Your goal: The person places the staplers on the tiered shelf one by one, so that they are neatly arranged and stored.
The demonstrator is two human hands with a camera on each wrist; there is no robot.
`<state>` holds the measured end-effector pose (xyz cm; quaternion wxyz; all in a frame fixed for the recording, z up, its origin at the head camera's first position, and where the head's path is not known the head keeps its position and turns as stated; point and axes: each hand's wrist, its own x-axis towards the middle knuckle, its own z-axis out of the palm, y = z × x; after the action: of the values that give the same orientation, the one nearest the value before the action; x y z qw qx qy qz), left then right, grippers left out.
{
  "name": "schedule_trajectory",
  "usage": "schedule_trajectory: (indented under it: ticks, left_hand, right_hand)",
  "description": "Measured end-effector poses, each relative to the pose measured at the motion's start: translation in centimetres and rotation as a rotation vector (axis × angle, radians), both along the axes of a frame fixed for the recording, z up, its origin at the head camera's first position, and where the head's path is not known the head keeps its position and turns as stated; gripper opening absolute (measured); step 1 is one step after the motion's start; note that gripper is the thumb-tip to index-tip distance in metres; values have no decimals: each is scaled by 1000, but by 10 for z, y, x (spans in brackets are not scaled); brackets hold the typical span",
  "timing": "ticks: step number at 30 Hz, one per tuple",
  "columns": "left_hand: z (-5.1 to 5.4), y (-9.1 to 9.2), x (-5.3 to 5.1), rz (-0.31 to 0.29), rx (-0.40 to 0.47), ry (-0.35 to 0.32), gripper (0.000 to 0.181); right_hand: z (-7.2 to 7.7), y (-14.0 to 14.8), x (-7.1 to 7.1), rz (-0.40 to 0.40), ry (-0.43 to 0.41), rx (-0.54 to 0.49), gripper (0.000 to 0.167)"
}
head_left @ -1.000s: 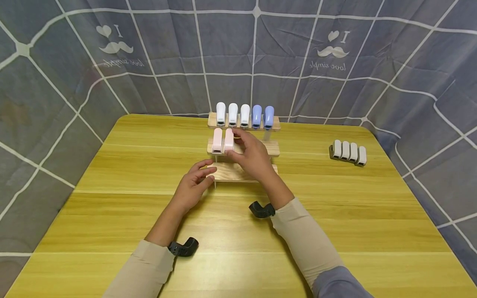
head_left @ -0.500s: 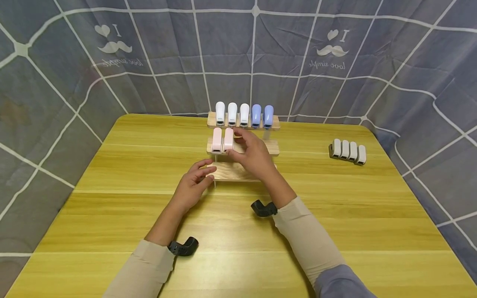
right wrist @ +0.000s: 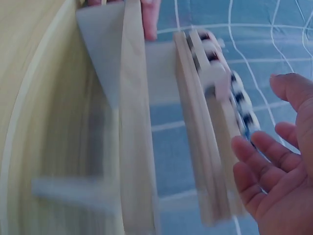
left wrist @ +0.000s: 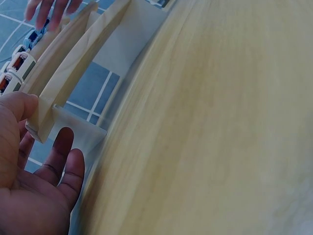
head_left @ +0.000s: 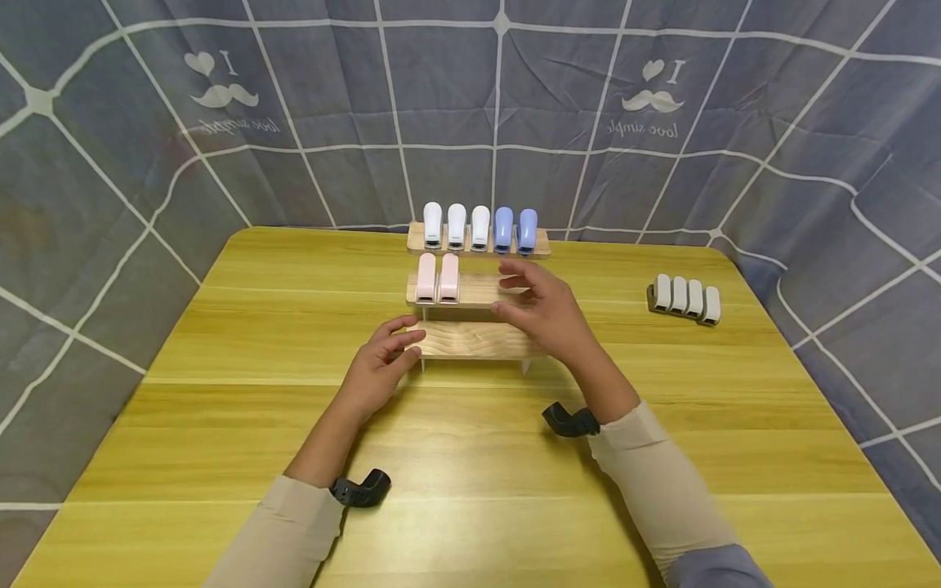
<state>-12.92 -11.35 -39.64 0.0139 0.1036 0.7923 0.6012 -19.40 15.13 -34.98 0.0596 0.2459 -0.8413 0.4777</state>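
In the head view, a three-tier wooden display stand [head_left: 470, 340] stands at the middle of the table. My left hand [head_left: 377, 371] holds the left end of its lowest board; in the left wrist view the thumb [left wrist: 22, 104] lies on the board's end, other fingers loosely bent below. Two pink mini staplers [head_left: 437, 279] stand upright side by side at the left of the middle board. My right hand [head_left: 550, 317] hovers by that board's right end, fingers parted and holding nothing. Three white staplers [head_left: 457, 227] and two blue staplers [head_left: 515, 230] line the top board.
Several off-white staplers [head_left: 687, 297] sit in a row on the table [head_left: 662, 457] at the right. A grey checked curtain [head_left: 441, 98] surrounds the table's back and sides. Clear supports [left wrist: 80, 128] hold up the stand's boards.
My right hand has let go of the right-hand pink stapler and moved right, away from it. Both pink staplers stay on the middle board. The left hand keeps its place.
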Motion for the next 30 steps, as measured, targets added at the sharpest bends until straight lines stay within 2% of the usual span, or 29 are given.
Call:
schedule_trajectory:
  ticks: [7, 21, 30]
  left_hand:
    - [0, 0, 0, 7, 1, -2, 31]
    - [-1, 0, -2, 5, 0, -6, 32]
    - [-1, 0, -1, -3, 9, -14, 32]
  right_hand:
    - [-2, 64, 9, -93, 57, 64, 53]
    - [-31, 196, 10, -366, -34, 194, 52]
    - [-44, 251, 0, -495, -73, 234, 53]
